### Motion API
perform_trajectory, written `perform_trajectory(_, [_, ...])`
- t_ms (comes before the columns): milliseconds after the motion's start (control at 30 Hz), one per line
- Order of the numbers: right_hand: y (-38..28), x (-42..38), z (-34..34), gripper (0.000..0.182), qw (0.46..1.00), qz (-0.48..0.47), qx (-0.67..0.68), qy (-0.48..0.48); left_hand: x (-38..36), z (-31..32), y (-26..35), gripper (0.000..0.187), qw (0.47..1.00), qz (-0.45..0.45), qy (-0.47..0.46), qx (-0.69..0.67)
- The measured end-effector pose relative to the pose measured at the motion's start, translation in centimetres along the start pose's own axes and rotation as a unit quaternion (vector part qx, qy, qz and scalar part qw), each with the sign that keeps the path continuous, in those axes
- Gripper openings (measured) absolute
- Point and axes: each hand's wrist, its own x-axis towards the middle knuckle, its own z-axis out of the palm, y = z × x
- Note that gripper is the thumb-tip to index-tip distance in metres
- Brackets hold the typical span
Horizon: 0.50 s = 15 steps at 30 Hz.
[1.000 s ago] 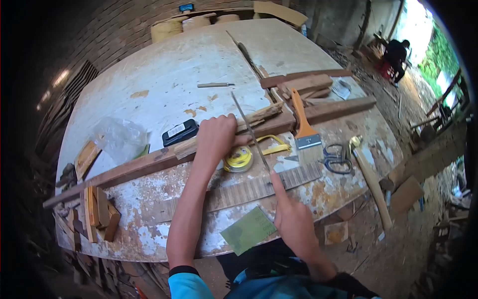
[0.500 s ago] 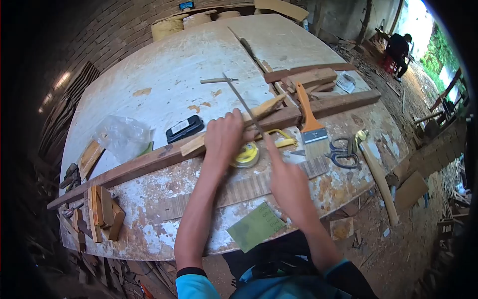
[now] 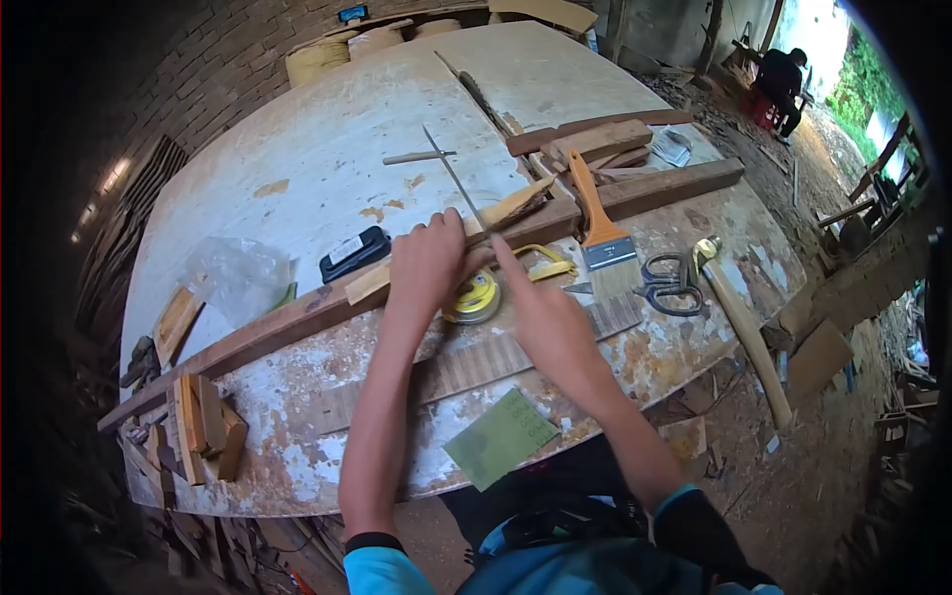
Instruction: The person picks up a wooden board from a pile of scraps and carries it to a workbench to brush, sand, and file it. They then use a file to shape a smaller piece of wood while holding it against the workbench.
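Note:
My left hand (image 3: pixel 428 260) is closed around a pale strip of wood (image 3: pixel 516 205), pressing it on top of a long dark wooden beam (image 3: pixel 248 340). In my right hand (image 3: pixel 551 319) is a long, narrow metal file (image 3: pixel 453 174), its index finger stretched along it. The file crosses the pale strip just right of my left hand, its tip pointing away from me. My palm hides the file's near end. Below the hands sits a yellow tape measure (image 3: pixel 476 297), partly covered by my left hand. A yellow-framed tool (image 3: pixel 547 262) lies beside it.
To the right are a paintbrush (image 3: pixel 598 228), scissors (image 3: pixel 673 285) and a hammer (image 3: pixel 744 332) overhanging the table edge. Green sandpaper (image 3: pixel 501 439) lies near me. A black case (image 3: pixel 355 255), plastic bag (image 3: pixel 238 278) and wood blocks (image 3: pixel 206 426) are left. Another person (image 3: pixel 780 89) sits far off.
My right hand has pushed the file forward and slightly left across the pale strip. My left hand keeps its grip. The whole view has shifted a little.

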Motion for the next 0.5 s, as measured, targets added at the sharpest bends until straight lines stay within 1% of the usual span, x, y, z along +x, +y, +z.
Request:
perform_trajectory(67, [0.5, -5.7, -0.8, 0.064, 0.999, 0.031, 0.026, -0.018, -0.4, 0.0, 0.0, 0.052, 0.999, 0.009, 0.032, 0.012])
perform_trajectory(100, [0.3, -8.6, -1.6, 0.064, 0.999, 0.036, 0.028, -0.019, -0.3, -0.3, 0.1, 0.051, 1.000, 0.002, 0.009, 0.018])
perform_trajectory(167, [-0.1, -11.9, -3.0, 0.062, 0.998, 0.052, 0.026, -0.034, -0.2, -0.4, 0.3, 0.048, 1.000, -0.008, 0.005, 0.005])
perform_trajectory(233, [-0.3, -13.5, -4.3, 0.061, 0.997, 0.062, 0.019, -0.048, -0.8, -0.4, 0.6, 0.046, 1.000, -0.007, 0.006, -0.004])
perform_trajectory(300, [0.7, -13.8, -6.0, 0.060, 0.998, 0.049, -0.002, -0.050, -0.9, -0.9, 0.8, 0.042, 1.000, -0.011, 0.008, -0.001])
perform_trajectory(333, [1.4, -14.4, -5.7, 0.067, 0.999, 0.003, -0.031, -0.026, -1.1, -0.6, 0.6, 0.041, 0.999, 0.006, 0.038, 0.013])
perform_trajectory(367, [1.0, -14.5, -5.6, 0.067, 0.999, -0.001, -0.020, -0.026, -1.4, -0.4, 0.6, 0.040, 0.997, 0.025, 0.062, 0.024])
perform_trajectory(400, [0.5, -14.5, -5.5, 0.066, 1.000, -0.002, -0.011, -0.026, -1.4, -0.2, 0.7, 0.038, 0.997, 0.017, 0.063, 0.029])
perform_trajectory(500, [-0.6, -14.5, -5.8, 0.065, 1.000, -0.002, -0.010, -0.006, -1.3, -0.5, 0.7, 0.041, 0.999, -0.004, 0.034, -0.011])
